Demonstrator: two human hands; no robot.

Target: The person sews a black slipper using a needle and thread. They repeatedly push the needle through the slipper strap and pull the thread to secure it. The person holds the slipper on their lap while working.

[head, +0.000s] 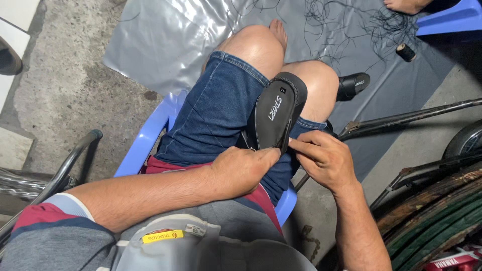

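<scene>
Head view, looking down at a seated person's lap. A black sandal [275, 116] lies sole-up across the thighs at the centre of the frame, its heel end pointing to 1 o'clock and its near end to 7 o'clock, resting on blue denim shorts [211, 118].

The left hand [240, 170] sits just below the sandal, at 6 o'clock from it. Its fingers are curled close together, and the thumb and forefinger press on the sandal's near edge; what lies between them, if anything, is too small to tell.

The right hand [324, 158] is at 4 o'clock from the sandal. Its fingers are bunched narrow, and the fingertips [295, 145] pinch at the sandal's side edge, touching it.

The person sits on a blue plastic chair [145, 143]. At 1 o'clock, well apart, a second black sandal [353, 85] lies on a grey plastic sheet [165, 40]. Farther toward 1 o'clock sits a spool of dark thread [405, 52] beside a tangle of loose black thread [346, 22].
</scene>
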